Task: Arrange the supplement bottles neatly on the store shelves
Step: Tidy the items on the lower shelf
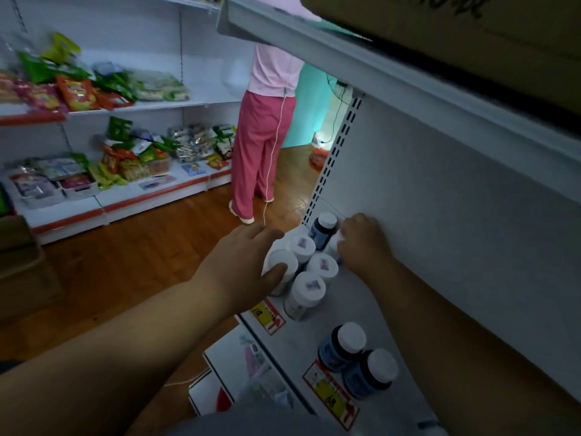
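Left hand (248, 262) grips a white-capped bottle (280, 268) at the front edge of the shelf (352, 313), thumb across the cap rim, fingers curled round the far side. Right hand (361, 243) reaches to the rear of the same shelf, fingers curled on a white bottle (334, 243) against the back panel (440, 199); that bottle is mostly hidden by the hand.

Between the hands stands a tight cluster of white bottles, upright, touching or nearly so. Three caps (323, 264) carry a small purplish sticker; body labels are too blurred to read. Behind the cluster, by the slotted upright (333, 155), stands a dark blue bottle (322, 229) with a white cap.

Nearer the camera, well apart from the cluster, two more dark blue bottles (358, 361) with white caps stand touching each other near the shelf front. Red-and-yellow price tags (267, 314) are fixed on the shelf lip.

Above, an upper shelf (393, 77) carries a cardboard box (471, 23). Across the wooden floor (110, 272), a person (267, 121) in pink stands facing shelves of snack packets (94, 86).
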{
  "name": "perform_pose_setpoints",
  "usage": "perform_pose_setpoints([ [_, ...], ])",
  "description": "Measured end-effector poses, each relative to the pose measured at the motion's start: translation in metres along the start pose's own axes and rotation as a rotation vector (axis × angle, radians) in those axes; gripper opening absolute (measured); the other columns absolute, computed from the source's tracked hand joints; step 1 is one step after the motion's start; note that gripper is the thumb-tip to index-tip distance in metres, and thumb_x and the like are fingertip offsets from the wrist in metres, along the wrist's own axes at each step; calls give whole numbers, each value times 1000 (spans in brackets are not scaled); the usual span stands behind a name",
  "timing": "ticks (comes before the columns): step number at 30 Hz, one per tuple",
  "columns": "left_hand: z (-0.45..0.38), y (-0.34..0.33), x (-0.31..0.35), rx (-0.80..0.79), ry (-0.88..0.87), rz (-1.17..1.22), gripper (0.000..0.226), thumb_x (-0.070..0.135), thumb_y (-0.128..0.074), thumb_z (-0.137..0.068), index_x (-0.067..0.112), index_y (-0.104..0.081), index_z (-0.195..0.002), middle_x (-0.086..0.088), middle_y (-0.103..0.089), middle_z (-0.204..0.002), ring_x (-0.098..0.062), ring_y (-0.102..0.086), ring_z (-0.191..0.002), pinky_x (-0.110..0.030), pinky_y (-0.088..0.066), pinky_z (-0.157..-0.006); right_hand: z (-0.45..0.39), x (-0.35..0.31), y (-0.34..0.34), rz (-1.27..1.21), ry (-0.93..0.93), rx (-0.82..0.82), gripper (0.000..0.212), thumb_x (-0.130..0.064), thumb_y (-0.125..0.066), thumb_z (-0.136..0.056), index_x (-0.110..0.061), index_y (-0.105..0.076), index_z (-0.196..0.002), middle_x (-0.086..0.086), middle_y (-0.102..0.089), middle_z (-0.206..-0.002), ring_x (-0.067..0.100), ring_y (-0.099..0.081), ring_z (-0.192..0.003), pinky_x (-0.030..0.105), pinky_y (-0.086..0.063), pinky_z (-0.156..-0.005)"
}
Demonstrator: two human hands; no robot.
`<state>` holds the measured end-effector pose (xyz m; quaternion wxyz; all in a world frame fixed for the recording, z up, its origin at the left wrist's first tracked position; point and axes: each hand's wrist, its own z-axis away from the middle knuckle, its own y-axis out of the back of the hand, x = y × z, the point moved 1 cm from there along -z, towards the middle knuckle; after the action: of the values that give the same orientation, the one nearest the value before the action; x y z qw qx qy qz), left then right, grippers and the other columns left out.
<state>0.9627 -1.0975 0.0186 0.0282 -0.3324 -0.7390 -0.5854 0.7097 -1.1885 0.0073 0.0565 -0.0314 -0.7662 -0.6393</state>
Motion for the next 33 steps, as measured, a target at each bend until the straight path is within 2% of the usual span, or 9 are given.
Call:
perform_pose_setpoints([
  [3, -11, 2, -2, 4, -59, 17, 56, 52, -53, -89, 25, -46, -138, 4, -54, -133, -14, -48, -121, -28, -41, -97, 2, 0, -1, -91, -19, 1, 9, -11, -57, -82, -15, -51, -86, 12, -60, -99, 32, -53, -90, 31, -33, -68],
  [7, -26, -1, -3, -29, -140, 84, 54, 50, -55, -90, 27, -44, -137, 6, -53, -133, -13, -47, -121, -22, -34, -94, 17, 0, -1, -343, -145, 24, 16, -16, -60, -86, -11, -52, -99, 11, -51, -103, 29, -52, -89, 32, -38, -71],
  [11, -38, -3, -9, -51, -205, 164, 54, 49, -55, -90, 28, -43, -138, 7, -52, -132, -11, -46, -119, -22, -34, -94, 40, 3, 22, -550, -254, 285, 22, -22, -59, -91, -9, -56, -109, 10, -50, -111, 23, -51, -94, 24, -34, -78],
  [14, -48, 2, -8, -95, -249, 276, 63, 62, -51, -85, 30, -41, -138, 10, -51, -133, -5, -46, -117, -22, -37, -93, 57, -4, 58, -767, -443, 505, 28, -47, -57, -86, -19, -59, -93, 1, -60, -95, 14, -55, -81, 16, -40, -72],
  [18, -55, 17, 2, -250, -334, 474, 69, 77, -48, -76, 33, -48, -130, 17, -55, -122, 0, -50, -106, -22, -43, -86, 77, -43, 94, -1111, -689, 567, 46, -70, -60, -67, -24, -53, -70, -3, -59, -66, 12, -59, -60, 32, -50, -57],
  [24, -37, 21, -7, -406, -328, 727, 27, 55, -63, -82, 38, -57, -103, 15, -65, -91, 2, -58, -82, -22, -50, -69, 119, -113, 112, -1233, -707, 541, 31, -56, -60, -78, -26, -57, -86, 1, -65, -85, 13, -68, -74, 28, -54, -59],
  [27, -19, 13, -8, -431, -337, 734, 29, 60, -67, -74, 46, -52, -93, 20, -62, -84, 3, -59, -75, -16, -47, -60, 152, -137, 111, -1219, -676, 489, 27, -44, -66, -81, -37, -59, -107, -7, -68, -99, 12, -69, -88, 28, -58, -71],
  [29, -2, 7, -3, -510, -337, 759, 37, 65, -68, -67, 49, -48, -93, 21, -63, -84, 4, -60, -74, -21, -51, -62, 173, -147, 111, -1151, -757, 496, 33, -41, -69, -75, -49, -57, -105, -8, -67, -102, 14, -67, -89, 30, -58, -75],
  [33, 27, 5, 7, -582, -413, 803, 42, 76, -59, -62, 58, -43, -97, 29, -57, -96, 13, -53, -90, -10, -43, -69, 222, -156, 116, -1177, -863, 622, 37, -33, -71, -77, -46, -58, -110, 1, -67, -104, 18, -67, -91, 32, -57, -75],
])
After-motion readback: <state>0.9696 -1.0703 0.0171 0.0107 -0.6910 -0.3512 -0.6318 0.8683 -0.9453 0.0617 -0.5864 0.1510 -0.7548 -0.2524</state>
